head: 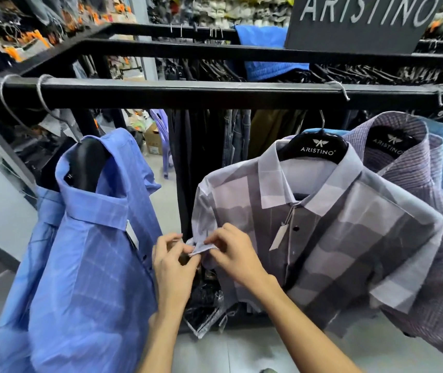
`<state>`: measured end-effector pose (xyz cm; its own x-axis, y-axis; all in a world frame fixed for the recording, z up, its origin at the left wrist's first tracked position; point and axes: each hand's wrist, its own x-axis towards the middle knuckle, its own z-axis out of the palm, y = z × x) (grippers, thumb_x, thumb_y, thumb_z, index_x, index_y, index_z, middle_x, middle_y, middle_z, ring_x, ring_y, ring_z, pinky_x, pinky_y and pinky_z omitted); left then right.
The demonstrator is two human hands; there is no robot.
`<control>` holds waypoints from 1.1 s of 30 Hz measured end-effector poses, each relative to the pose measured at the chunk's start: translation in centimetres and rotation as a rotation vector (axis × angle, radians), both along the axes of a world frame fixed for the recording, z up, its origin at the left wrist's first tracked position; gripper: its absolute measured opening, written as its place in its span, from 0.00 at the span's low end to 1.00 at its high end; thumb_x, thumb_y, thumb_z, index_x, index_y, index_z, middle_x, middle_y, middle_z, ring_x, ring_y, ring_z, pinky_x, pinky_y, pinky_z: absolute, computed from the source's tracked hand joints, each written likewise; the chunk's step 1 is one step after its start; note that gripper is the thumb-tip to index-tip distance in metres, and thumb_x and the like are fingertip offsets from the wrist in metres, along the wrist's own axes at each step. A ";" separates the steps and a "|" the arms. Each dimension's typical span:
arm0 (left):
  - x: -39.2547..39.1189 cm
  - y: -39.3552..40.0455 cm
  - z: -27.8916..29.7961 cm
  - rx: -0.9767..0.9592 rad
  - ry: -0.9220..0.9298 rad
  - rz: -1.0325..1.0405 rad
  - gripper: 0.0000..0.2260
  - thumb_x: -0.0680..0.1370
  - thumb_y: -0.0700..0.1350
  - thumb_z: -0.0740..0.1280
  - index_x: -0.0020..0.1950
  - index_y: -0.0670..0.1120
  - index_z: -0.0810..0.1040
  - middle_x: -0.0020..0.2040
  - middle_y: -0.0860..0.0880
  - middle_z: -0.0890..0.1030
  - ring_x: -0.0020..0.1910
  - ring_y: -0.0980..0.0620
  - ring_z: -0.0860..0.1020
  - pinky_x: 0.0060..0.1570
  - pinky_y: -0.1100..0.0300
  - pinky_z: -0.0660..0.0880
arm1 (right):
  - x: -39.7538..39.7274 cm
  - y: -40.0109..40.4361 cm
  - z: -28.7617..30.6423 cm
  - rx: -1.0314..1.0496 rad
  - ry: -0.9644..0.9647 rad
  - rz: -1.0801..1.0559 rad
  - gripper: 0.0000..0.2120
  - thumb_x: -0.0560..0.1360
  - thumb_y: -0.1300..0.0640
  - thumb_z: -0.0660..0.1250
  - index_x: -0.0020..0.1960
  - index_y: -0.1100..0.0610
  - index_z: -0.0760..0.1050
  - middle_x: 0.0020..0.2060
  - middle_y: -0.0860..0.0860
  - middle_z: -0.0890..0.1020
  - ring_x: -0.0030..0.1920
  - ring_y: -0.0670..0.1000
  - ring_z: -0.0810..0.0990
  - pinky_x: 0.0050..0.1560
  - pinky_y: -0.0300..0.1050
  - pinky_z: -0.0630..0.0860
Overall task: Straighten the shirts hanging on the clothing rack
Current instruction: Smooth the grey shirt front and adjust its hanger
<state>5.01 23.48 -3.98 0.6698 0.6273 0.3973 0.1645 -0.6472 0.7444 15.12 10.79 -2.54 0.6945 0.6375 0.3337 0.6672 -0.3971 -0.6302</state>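
- Both hands nearest: left hand [173,261] and right hand [235,253] pinch the grey check shirt's sleeve cuff [201,246].
- black rack rail [215,93] spans above.
- blue check shirt [86,251] hangs left.
- grey check shirt [322,238] hangs centre on an ARISTINO hanger [318,149].

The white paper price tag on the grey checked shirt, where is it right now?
In the head view, the white paper price tag hangs right of centre beside the button placket of the grey checked shirt, just right of the right hand.
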 end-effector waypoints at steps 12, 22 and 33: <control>-2.4 0.3 3.8 -0.153 -0.076 -0.246 0.14 0.69 0.31 0.76 0.38 0.50 0.79 0.39 0.56 0.80 0.40 0.58 0.79 0.42 0.68 0.74 | -1.3 -1.4 3.7 0.133 0.021 0.072 0.09 0.73 0.61 0.73 0.51 0.52 0.84 0.43 0.47 0.81 0.45 0.47 0.80 0.48 0.50 0.78; -2.3 0.8 5.6 -0.097 -0.214 -0.310 0.08 0.72 0.35 0.76 0.44 0.48 0.85 0.45 0.55 0.79 0.44 0.54 0.81 0.45 0.61 0.77 | -4.1 -0.8 6.0 0.396 0.381 -0.009 0.07 0.74 0.55 0.77 0.48 0.57 0.82 0.48 0.49 0.85 0.50 0.50 0.85 0.53 0.52 0.81; -1.7 -0.3 6.8 -0.430 -0.098 -0.430 0.17 0.72 0.36 0.77 0.49 0.58 0.81 0.42 0.53 0.84 0.39 0.56 0.79 0.44 0.60 0.79 | -4.1 -2.1 7.3 0.357 0.294 -0.048 0.11 0.76 0.62 0.75 0.57 0.54 0.85 0.48 0.46 0.85 0.50 0.49 0.84 0.52 0.43 0.80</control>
